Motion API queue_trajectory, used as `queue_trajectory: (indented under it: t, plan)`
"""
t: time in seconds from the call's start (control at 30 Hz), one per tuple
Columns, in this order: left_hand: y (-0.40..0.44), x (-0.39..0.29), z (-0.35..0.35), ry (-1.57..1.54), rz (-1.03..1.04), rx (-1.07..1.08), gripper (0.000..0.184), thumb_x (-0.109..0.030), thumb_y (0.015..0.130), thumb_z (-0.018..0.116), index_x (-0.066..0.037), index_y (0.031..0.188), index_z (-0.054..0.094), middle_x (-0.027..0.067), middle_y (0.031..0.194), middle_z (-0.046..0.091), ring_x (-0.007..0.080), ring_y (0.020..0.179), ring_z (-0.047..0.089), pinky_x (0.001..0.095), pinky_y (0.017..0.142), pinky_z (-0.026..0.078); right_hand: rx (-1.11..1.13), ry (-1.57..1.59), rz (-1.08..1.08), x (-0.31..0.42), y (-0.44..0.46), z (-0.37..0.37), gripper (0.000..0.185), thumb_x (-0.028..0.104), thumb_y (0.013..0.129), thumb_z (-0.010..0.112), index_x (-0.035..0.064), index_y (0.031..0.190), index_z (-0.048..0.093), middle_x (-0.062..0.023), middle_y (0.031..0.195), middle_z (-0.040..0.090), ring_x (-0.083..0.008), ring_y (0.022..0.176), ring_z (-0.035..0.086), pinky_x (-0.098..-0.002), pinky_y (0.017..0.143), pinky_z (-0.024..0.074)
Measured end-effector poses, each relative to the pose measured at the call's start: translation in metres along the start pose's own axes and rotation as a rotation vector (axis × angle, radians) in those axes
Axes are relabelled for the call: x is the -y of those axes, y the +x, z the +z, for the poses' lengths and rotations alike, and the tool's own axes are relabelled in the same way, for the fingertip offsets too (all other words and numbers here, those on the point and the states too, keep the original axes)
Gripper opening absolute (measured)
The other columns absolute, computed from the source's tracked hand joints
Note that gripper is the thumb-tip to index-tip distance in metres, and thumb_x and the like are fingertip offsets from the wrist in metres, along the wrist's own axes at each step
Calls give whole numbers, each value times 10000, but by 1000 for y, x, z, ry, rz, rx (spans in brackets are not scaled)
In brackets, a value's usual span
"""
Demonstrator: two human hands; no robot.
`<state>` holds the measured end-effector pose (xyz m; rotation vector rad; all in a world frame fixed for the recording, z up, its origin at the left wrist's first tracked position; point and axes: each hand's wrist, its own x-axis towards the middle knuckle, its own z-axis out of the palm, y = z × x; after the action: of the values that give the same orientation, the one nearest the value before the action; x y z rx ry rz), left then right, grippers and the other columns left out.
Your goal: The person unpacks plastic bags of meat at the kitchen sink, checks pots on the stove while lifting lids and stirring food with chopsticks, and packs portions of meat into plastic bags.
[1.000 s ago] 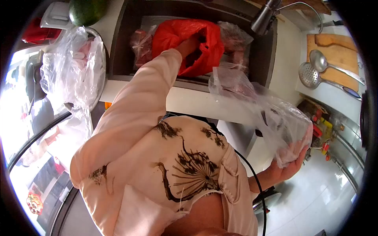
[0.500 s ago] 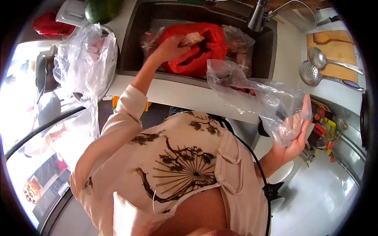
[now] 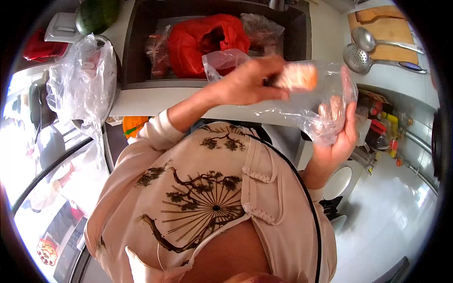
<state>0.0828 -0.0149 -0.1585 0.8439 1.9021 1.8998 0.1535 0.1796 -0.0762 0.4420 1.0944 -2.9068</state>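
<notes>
My left hand (image 3: 247,82) is closed on a pale pink chunk (image 3: 297,77) with an orange end, which looks like meat but is blurred. It is over the near edge of the sink (image 3: 141,23), in front of a clear plastic bag (image 3: 309,111). My right hand (image 3: 343,132) grips that bag from the right, fingers curled and partly seen through the film; whether the chunk is inside the bag's mouth I cannot tell. In the sink sits a red plastic bag (image 3: 188,47), its mouth open and dark inside. Clear bags of reddish meat (image 3: 158,52) lie beside it.
At left, crumpled clear bags (image 3: 78,78) cover a round pan, with a dark green melon (image 3: 96,15) behind. A skimmer (image 3: 357,59), a ladle (image 3: 365,38) and a wooden board (image 3: 389,28) lie at right. Bottles and jars (image 3: 384,127) stand below on a rack.
My left hand has lifted the chunk out of the red bag and carried it right to the clear bag. My right hand still holds the clear bag. The view has shifted somewhat.
</notes>
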Motion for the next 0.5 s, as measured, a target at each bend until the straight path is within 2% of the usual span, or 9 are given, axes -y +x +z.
queue_trajectory:
  t: [0.03,0.13,0.2,0.27,0.3,0.37,0.4,0.47,0.5]
  plan:
    - [5,4,8,263,161,0,428,-171,721,743,8,1065,561,164,1000,557,272,943,562,333,778,465,-62,-65,-37,-1,-4,0,422,208,970,386,11,1342,346,-67,988,533,-124,773,525,-290,658,440]
    - [3,14,14,662,177,-58,414,-179,722,737,-3,1064,583,162,999,591,318,907,588,336,763,488,-229,-185,-142,-2,-15,1,388,228,967,396,1,1282,393,-60,810,557,-140,637,516,-299,539,426]
    - [-1,-3,-10,385,27,8,377,-82,798,668,7,1147,554,128,978,633,171,883,625,280,762,512,-5,87,-65,2,-26,-6,322,257,961,407,5,1142,492,-66,807,569,-164,612,516,-309,526,429]
    - [-8,-17,-44,-18,-9,36,254,-69,827,628,-10,1074,616,96,869,663,165,807,646,283,724,529,-138,33,-94,4,-38,-11,320,263,960,409,12,1137,496,-67,804,568,-168,606,513,-314,517,426]
    - [-13,-17,-65,-172,-40,-54,175,-124,862,600,-32,1003,647,90,830,655,152,762,642,282,684,534,-242,-28,-120,4,-41,-13,317,270,958,411,20,1132,500,-68,801,567,-171,600,510,-320,509,422]
    - [-12,27,-119,-391,166,-84,326,-313,934,470,-40,1009,632,102,896,648,167,777,641,283,681,535,-173,109,-77,4,-44,-18,324,282,959,407,32,1143,499,-66,812,574,-175,591,511,-330,499,421]
    - [-9,32,-130,-277,84,-170,331,-294,952,408,-51,1012,624,90,937,648,176,805,638,305,720,526,-307,33,-113,2,-45,-14,329,288,962,398,35,1148,496,-58,796,560,-170,590,490,-321,499,409]
    - [-4,69,-130,293,-374,-317,298,-225,936,415,-23,1001,625,104,949,651,228,823,634,334,752,506,-439,-34,-147,3,-45,-5,334,294,965,389,38,1152,494,-50,780,545,-165,589,470,-313,500,396]
    - [-1,118,-146,591,-335,24,273,-193,894,450,-5,982,628,135,914,654,265,810,636,349,747,507,-533,1,-171,4,-44,0,343,298,968,379,37,1163,487,-43,759,520,-165,596,446,-306,508,384]
